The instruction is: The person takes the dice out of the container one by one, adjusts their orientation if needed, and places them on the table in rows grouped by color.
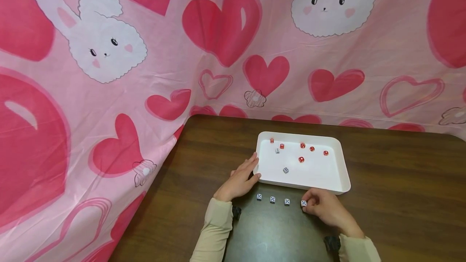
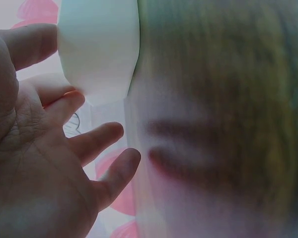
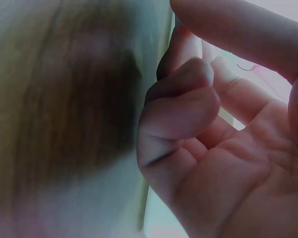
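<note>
My right hand (image 1: 326, 208) pinches a white die (image 1: 303, 203) between thumb and fingertips, at the right end of a row in front of the tray. Its other fingers are curled in the right wrist view. Three more white dice, the middle one (image 1: 272, 200) among them, lie spaced to the left, each with a five on top. With fingers extended, my left hand (image 1: 238, 182) rests at the left end of the white tray (image 1: 316, 182); in the left wrist view its thumb and fingers are spread against the tray wall (image 2: 99, 49).
Inside the tray lie several red dice, one red die (image 1: 301, 159) near the middle, and two white dice, the nearer white die (image 1: 285, 170) toward the front. The brown table (image 1: 400, 181) meets a pink heart-and-rabbit cloth (image 1: 225, 80) at its back and left.
</note>
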